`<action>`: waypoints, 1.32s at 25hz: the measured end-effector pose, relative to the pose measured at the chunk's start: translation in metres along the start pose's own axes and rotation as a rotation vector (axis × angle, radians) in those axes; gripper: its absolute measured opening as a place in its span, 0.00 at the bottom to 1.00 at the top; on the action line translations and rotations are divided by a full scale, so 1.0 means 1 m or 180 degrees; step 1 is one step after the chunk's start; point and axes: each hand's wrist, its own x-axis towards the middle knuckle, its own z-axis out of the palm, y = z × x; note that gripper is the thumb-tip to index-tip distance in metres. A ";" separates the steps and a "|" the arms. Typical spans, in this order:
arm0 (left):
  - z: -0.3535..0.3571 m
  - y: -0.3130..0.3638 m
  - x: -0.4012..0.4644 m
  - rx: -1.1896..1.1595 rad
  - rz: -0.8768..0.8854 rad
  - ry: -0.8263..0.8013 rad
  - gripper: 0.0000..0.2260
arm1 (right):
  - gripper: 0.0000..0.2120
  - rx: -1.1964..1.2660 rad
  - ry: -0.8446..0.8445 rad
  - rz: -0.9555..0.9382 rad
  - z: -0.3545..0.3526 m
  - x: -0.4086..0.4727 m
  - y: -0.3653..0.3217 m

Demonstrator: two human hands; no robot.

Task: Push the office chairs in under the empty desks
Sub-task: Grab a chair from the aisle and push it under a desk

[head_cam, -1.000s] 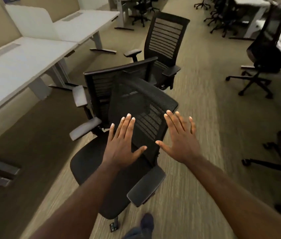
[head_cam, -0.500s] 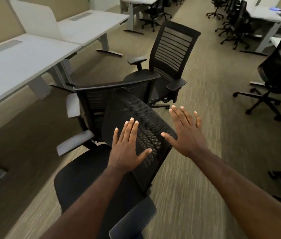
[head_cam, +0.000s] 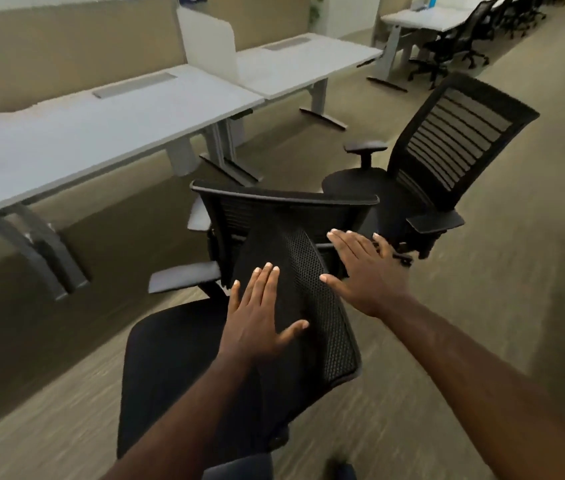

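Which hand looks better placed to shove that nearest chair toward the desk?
Probably the left hand: it lies flat on the mesh backrest of the nearest chair. The right hand sits off the backrest's right edge; whether it touches is unclear.

A tan wall panel (head_cam: 66, 39) runs along behind the work spots on the left. A small white divider (head_cam: 208, 43) stands up between two of them. The floor is a brownish carpet (head_cam: 482, 306) with thin stripes. Something blue (head_cam: 433, 0) sits far away at the top right, too small to tell.
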 end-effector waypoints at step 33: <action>0.036 0.094 -0.004 -0.1427 -0.2051 -0.0278 0.47 | 0.32 -0.0731 -0.1189 -0.1836 0.063 0.141 -0.015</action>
